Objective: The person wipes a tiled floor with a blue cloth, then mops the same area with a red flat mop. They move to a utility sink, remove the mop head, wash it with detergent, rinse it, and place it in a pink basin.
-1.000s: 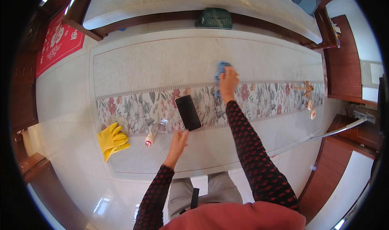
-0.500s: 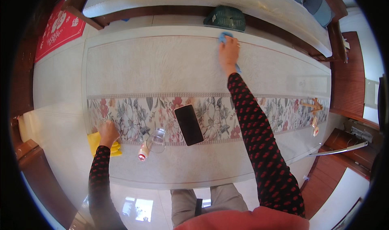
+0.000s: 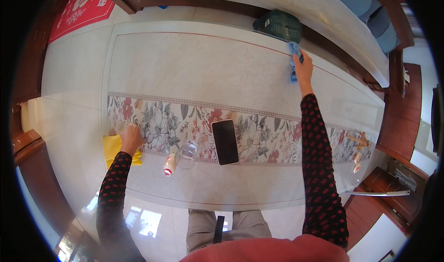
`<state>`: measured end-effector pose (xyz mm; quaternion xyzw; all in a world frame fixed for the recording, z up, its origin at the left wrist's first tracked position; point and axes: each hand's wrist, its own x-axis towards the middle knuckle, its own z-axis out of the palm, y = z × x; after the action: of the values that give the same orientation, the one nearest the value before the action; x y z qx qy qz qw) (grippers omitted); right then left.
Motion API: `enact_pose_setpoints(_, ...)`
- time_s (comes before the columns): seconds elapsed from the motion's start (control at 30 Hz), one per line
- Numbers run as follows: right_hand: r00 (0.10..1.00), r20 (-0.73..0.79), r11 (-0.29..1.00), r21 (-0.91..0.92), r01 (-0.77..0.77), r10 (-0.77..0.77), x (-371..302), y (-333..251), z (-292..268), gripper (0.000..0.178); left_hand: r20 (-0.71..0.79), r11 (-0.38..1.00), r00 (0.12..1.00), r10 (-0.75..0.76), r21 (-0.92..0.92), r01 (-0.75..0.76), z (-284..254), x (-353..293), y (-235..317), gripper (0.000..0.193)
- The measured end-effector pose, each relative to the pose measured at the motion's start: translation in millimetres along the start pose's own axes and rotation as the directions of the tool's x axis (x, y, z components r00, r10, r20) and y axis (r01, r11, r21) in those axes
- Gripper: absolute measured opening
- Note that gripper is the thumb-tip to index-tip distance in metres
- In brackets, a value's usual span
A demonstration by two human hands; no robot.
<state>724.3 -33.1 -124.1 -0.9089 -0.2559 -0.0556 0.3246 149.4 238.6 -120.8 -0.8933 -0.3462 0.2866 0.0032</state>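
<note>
Right hand (image 3: pixel 303 67) presses the blue cloth (image 3: pixel 293 54) flat at the bench's (image 3: pixel 185 68) far edge; left hand (image 3: pixel 131 138), seemingly closed, rests on the yellow glove (image 3: pixel 111 147). Keep strokes even.

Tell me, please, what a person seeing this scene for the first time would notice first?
Most striking is the wide glass table with a flowered runner across its middle, where a black phone lies beside a clear glass and a small bottle. The right hand presses a blue cloth at the far edge, near a green basket. The left hand rests on yellow gloves at the left end.
</note>
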Motion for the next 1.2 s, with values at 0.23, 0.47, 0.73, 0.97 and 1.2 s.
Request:
enact_pose_setpoints(0.23, 0.968, -0.019, 0.964, -0.097, 0.247, -0.25, -117.9, -163.2, 150.8, 0.048, 0.108, 0.995, 0.99, -0.088, -0.033, 0.092, -12.6, 3.5, 9.7, 0.024)
enact_pose_setpoints(0.47, 0.977, 0.213, 0.901, 0.428, -0.077, -0.018, -92.4, -194.8, 101.8, 0.028, 0.011, 0.994, 0.998, -0.069, -0.09, 0.07, -5.2, 3.6, 9.4, 0.021)
enact_pose_setpoints(0.73, 0.99, -0.009, 0.959, -0.25, -0.137, 0.139, -117.0, -88.3, 65.8, 0.046, 0.021, 0.996, 0.999, -0.025, -0.082, 0.027, -18.3, 1.1, 14.2, 0.025)
enact_pose_setpoints(0.97, 0.963, 0.137, 0.968, 0.128, 0.217, -0.234, -230.7, -356.6, 226.3, 0.043, 0.086, 0.967, 0.99, -0.109, -0.221, 0.126, -4.0, 3.7, 15.8, 0.025)
enact_pose_setpoints(1.2, 0.751, 0.631, 0.754, 0.585, -0.298, -0.193, -261.2, -494.5, 268.7, 0.031, -0.273, 0.77, 0.94, -0.205, -0.638, -0.018, 12.6, -10.5, 15.7, 0.03)
